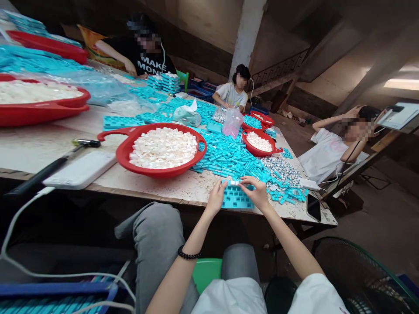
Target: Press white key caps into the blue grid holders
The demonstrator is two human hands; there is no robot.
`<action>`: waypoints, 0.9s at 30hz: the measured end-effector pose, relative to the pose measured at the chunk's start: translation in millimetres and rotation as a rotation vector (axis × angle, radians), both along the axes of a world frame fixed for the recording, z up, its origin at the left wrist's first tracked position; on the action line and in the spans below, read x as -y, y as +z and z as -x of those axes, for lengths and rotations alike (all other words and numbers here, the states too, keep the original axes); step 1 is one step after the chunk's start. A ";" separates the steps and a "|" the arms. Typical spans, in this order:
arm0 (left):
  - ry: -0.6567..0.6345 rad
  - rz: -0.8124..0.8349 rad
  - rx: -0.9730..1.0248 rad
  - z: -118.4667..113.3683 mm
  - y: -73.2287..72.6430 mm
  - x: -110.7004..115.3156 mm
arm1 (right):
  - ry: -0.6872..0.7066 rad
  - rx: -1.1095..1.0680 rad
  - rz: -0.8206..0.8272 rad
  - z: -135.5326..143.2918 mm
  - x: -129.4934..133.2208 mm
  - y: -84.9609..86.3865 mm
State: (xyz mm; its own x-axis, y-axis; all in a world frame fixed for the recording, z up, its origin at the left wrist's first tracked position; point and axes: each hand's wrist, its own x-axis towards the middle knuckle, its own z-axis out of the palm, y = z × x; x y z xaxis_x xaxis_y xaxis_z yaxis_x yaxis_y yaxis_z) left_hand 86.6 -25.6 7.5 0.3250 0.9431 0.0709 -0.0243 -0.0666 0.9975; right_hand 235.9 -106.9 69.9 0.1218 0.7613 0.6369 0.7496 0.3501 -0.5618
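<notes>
A blue plate with rows of square holes (238,198) lies at the table's front edge, with small white pieces (233,183) along its far side. My left hand (216,196) holds the plate's left edge, thumb and fingers closed on it near the far corner. At the far right corner, the fingers of my right hand (255,191) are pinched together beside the white pieces; whatever is between the fingertips is too small to make out. Beyond both hands spreads a heap of loose blue pieces (225,152).
Left of my hands, a red basket (157,172) holds white pieces. A white power bank (81,170) and a hammer (42,176) lie farther left. A phone (313,207) rests near the right corner. Three people sit around the table. A fan (363,279) stands at lower right.
</notes>
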 end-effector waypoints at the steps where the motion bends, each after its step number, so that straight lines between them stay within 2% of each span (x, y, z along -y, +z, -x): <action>1: -0.001 -0.014 -0.002 0.2 -0.2 0.8 | -0.005 0.006 0.006 -0.6 0.1 -0.5; 8: -0.026 -0.075 0.019 0.4 0.4 1.9 | 0.013 0.087 0.045 -7.2 0.8 1.7; 11: -0.039 -0.064 0.005 1.3 3.6 4.2 | -0.073 0.126 0.034 -9.2 1.4 -0.3; 13: -0.045 -0.058 -0.009 1.9 6.0 6.1 | -0.114 0.109 0.041 -10.1 2.4 -2.3; 21: -0.033 -0.105 0.002 1.5 6.2 8.7 | -0.103 0.048 0.070 -4.1 4.9 -4.7; 27: 0.012 -0.029 0.036 -1.5 3.8 8.3 | -0.137 -0.019 0.001 7.7 5.9 -4.6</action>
State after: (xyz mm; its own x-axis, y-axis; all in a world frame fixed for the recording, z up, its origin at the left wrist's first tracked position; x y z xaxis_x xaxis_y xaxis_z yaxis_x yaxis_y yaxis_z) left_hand 88.2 -33.9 11.4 0.3105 0.9442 0.1099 -0.0594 -0.0961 0.9936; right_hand 228.2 -112.8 65.4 0.2370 0.7375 0.6324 0.7796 0.2441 -0.5768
